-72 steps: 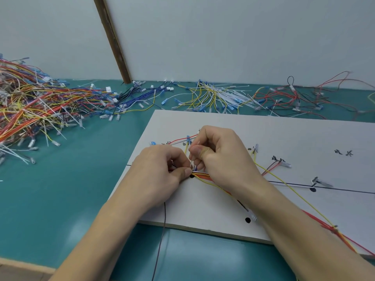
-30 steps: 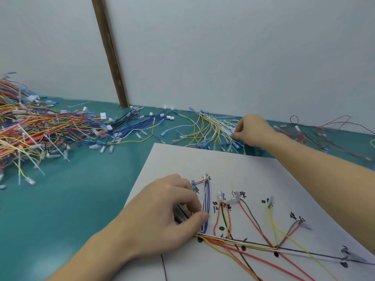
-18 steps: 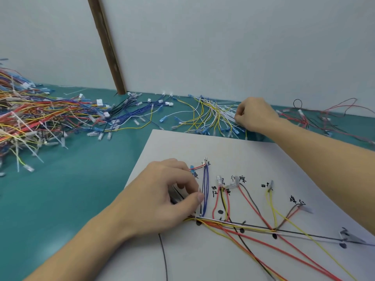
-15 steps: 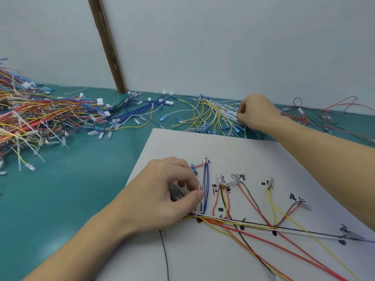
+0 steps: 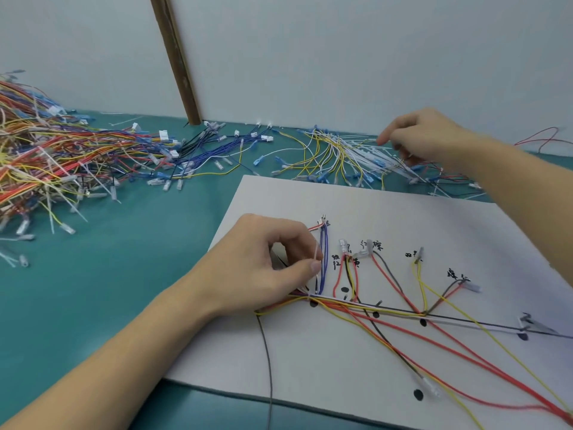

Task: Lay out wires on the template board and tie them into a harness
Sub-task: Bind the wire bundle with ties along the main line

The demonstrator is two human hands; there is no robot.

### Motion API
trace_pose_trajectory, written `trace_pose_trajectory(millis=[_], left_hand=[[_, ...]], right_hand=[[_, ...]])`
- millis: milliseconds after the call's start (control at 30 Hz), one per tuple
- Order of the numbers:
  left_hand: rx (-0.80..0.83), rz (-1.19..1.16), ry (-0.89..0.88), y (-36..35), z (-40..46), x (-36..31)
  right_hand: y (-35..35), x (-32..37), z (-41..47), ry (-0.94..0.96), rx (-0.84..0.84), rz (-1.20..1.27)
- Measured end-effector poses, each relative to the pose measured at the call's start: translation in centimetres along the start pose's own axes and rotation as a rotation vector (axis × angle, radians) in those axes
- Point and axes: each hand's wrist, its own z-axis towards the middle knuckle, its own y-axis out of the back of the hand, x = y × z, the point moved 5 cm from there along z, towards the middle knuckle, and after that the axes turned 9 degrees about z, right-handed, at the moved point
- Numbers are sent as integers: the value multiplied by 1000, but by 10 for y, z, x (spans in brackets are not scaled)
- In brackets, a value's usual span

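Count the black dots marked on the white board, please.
6. Four black dots follow the drawn line, one sits above it, one lies near the front edge of the white board. The left hand may hide others.

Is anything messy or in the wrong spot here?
Yes. A thin dark grey wire runs off the near edge of the white template board and dangles over the teal table. To the left, a big tangled heap of coloured wires sprawls loose.
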Motion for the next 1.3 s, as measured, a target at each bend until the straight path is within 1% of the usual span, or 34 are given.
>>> trace_pose_trajectory(millis=[167, 300, 400, 467, 600, 733, 833, 900, 967, 1100, 1200, 1300], left_hand=[[27, -97, 44, 2, 0, 2], [33, -168, 81, 3, 0, 4], [37, -199, 90, 4, 0, 6], [33, -258, 103, 6, 0, 8], [-27, -402, 128, 14, 1, 12], [-82, -400, 128, 19, 2, 15], [-83, -396, 114, 17, 2, 15], [-95, -396, 104, 20, 2, 15], [-133, -425, 97, 30, 2, 16], [-224, -588, 144, 58, 0, 29], [-189, -635, 177, 65, -2, 35], [-101, -624, 187, 63, -4, 36]], right_hand=[[17, 0, -18, -58, -101, 197], [24, 3, -44, -71, -25, 280], [30, 10, -69, -21, 27, 291], [34, 15, -86, 20, 33, 289], [37, 22, -117, 102, -7, 268], [29, 30, -150, 194, -59, 248], [11, 40, -180, 271, 45, 337], [-1, 45, -196, 277, 114, 385], [-10, 47, -207, 276, 130, 403], [-31, 45, -224, 269, 134, 378], [-46, 40, -229, 224, 169, 372], [-52, 34, -228, 173, 168, 356]])
